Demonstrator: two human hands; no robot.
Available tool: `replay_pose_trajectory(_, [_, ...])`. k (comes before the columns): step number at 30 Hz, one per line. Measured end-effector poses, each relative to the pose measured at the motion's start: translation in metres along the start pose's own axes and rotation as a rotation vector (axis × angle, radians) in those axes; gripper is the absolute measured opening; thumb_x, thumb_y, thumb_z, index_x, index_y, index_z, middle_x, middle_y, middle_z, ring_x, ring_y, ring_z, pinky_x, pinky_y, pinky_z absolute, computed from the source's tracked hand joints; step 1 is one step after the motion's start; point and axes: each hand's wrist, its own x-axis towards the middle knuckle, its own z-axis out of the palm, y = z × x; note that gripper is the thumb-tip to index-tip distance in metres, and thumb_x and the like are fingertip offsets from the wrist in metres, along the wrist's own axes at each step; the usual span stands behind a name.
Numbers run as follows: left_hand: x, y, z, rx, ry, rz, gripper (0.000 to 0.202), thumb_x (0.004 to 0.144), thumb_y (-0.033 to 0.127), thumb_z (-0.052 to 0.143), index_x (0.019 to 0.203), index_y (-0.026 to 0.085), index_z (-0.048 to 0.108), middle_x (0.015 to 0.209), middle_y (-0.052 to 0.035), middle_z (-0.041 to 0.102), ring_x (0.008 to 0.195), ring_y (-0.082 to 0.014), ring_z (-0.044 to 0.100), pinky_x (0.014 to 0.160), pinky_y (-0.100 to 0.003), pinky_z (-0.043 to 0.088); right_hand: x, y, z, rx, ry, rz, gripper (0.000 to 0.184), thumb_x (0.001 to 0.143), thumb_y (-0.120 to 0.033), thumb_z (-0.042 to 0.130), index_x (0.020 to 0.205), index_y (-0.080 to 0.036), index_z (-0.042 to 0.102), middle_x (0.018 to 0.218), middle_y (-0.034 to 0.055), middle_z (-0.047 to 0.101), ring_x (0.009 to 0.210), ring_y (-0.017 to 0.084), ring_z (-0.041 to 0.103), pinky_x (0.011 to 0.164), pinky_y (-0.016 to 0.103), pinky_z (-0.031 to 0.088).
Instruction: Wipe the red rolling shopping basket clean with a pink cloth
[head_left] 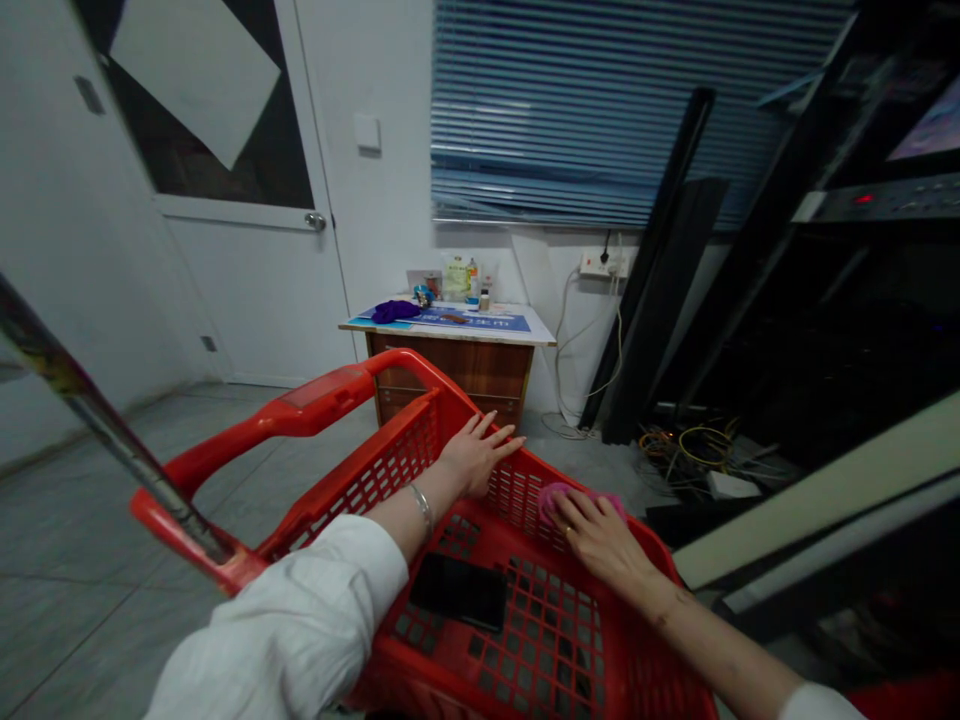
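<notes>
A red plastic shopping cart basket (637,610) with grid walls and floor fills the lower middle of the view. My left hand (476,455) rests on its far rim with fingers outstretched, holding nothing; a silver bangle circles that wrist. Farther right along the same rim, my right hand (600,535) holds a pink cloth (555,500) against the basket wall. Part of the cloth is hidden under the fingers. Inside the basket lies a flat black object with a glossy top (459,590), like a phone or tablet. The cart's red handle (319,400) extends to the left.
A small wooden cabinet (450,370) ahead carries a purple cloth (396,311) and several bottles. A metal pole (112,430) slants across the left side. Loose cables (705,445), long dark panels (660,320) and an equipment rack (885,205) stand right. A white door (247,290) is behind.
</notes>
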Motion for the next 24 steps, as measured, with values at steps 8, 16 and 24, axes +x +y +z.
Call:
replay_pose_trajectory(8, [0.002, 0.001, 0.0, 0.016, -0.005, -0.009, 0.092, 0.072, 0.03, 0.065, 0.154, 0.028, 0.025, 0.161, -0.0034, 0.028, 0.149, -0.0377, 0.012, 0.119, -0.053, 0.017, 0.023, -0.004, 0.006, 0.027, 0.013, -0.041, 0.039, 0.09, -0.011, 0.049, 0.127, -0.015, 0.06, 0.127, 0.0122, 0.059, 0.107, 0.024, 0.048, 0.076, 0.035, 0.039])
replay_pose_trajectory(16, [0.002, -0.002, 0.002, -0.03, 0.008, -0.009, 0.087, 0.074, 0.031, 0.063, 0.153, 0.029, 0.027, 0.16, -0.0031, 0.032, 0.15, -0.0359, 0.01, 0.119, -0.052, 0.017, 0.002, 0.007, 0.004, 0.045, -0.051, -0.084, 0.023, 0.088, -0.012, 0.053, 0.103, -0.017, 0.07, 0.123, 0.0109, 0.061, 0.104, 0.023, 0.048, 0.077, 0.036, 0.038])
replay_pose_trajectory(24, [0.001, -0.002, -0.001, -0.016, -0.009, -0.008, 0.087, 0.074, 0.028, 0.062, 0.153, 0.028, 0.027, 0.16, -0.0032, 0.031, 0.15, -0.036, 0.012, 0.119, -0.053, 0.019, 0.019, 0.028, -0.009, 0.062, -0.073, -0.19, 0.019, 0.088, -0.015, 0.056, 0.096, -0.018, 0.073, 0.124, 0.0082, 0.06, 0.104, 0.022, 0.046, 0.077, 0.036, 0.034])
